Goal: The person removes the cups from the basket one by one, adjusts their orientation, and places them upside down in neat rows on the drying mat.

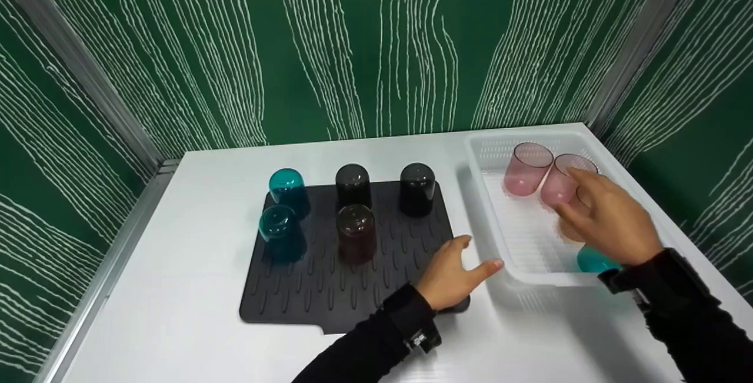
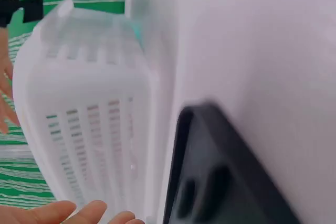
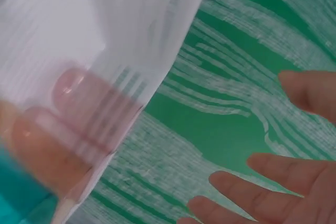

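Observation:
My right hand (image 1: pixel 612 221) hovers over the white basket (image 1: pixel 500 242), fingers parted and holding nothing in the right wrist view. Beneath or beside it stand two pink cups (image 1: pixel 525 174), an amber cup (image 1: pixel 569 231) partly hidden by the hand, and a teal cup (image 1: pixel 595 259). My left hand (image 1: pixel 450 274) is over the right edge of the black ridged mat (image 1: pixel 317 295), thumb spread from the fingers, with nothing held. Upside-down cups stand on the mat: two teal cups (image 1: pixel 281 230), two dark grey cups (image 1: pixel 417 192) and a brownish cup (image 1: pixel 356 233).
The white table (image 1: pixel 159 265) carries the mat, with the perforated basket on its right. Green panels (image 1: pixel 406 47) with white wavy lines enclose the back and sides, joined by grey metal posts (image 1: pixel 88 59).

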